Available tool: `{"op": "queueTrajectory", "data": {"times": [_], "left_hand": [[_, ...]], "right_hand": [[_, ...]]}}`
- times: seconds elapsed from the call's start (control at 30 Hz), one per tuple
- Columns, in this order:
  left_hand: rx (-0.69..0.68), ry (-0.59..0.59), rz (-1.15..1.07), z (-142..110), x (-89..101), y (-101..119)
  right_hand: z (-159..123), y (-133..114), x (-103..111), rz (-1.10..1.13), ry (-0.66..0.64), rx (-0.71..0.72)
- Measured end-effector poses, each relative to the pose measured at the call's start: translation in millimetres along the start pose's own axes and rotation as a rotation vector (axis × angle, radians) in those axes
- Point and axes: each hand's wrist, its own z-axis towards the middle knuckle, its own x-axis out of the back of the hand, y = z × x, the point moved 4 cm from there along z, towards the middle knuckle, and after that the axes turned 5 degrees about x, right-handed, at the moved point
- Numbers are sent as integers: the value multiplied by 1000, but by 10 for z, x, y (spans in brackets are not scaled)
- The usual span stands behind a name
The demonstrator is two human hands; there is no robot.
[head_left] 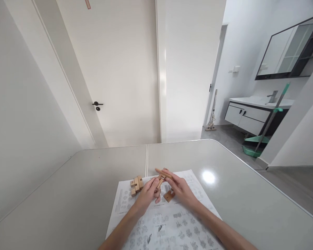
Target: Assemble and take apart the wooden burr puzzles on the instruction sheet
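My left hand (146, 195) pinches a small notched wooden puzzle piece (159, 183) between thumb and finger. Against it, my right hand (182, 190) grips a longer wooden puzzle stick (160, 172), slanting across the top. The two pieces meet or overlap between my fingertips; fingers hide whether they interlock. A flat brown wooden piece (168, 196) rests on the paper below my right hand, partly covered by it. Left of my left hand stand several notched wooden blocks (137, 185), grouped close together. Under both hands lies a large printed sheet (160, 217) with rows of small grey diagrams.
The grey table (94, 187) has a raised light edge and a seam across its middle. Beyond it is a white door with a black handle (97, 103). At right are a sink cabinet (246, 113), a mop (214, 111) and a green dustpan (250, 151).
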Motion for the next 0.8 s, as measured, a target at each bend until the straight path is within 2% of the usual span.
{"op": "queueTrajectory", "data": {"times": [0.1, 0.27, 0.6, 0.8], "left_hand": [[-14, 19, -8, 16, 0, -5], [-13, 73, 34, 28, -38, -22], [-48, 36, 18, 0, -142, 1], [-55, 65, 6, -10, -136, -4]], "right_hand": [[-22, -25, -77, -30, -37, 1], [-28, 22, -76, -104, 77, 10], [-20, 15, -28, -95, 173, 24], [9, 13, 9, -10, 117, -10]]}}
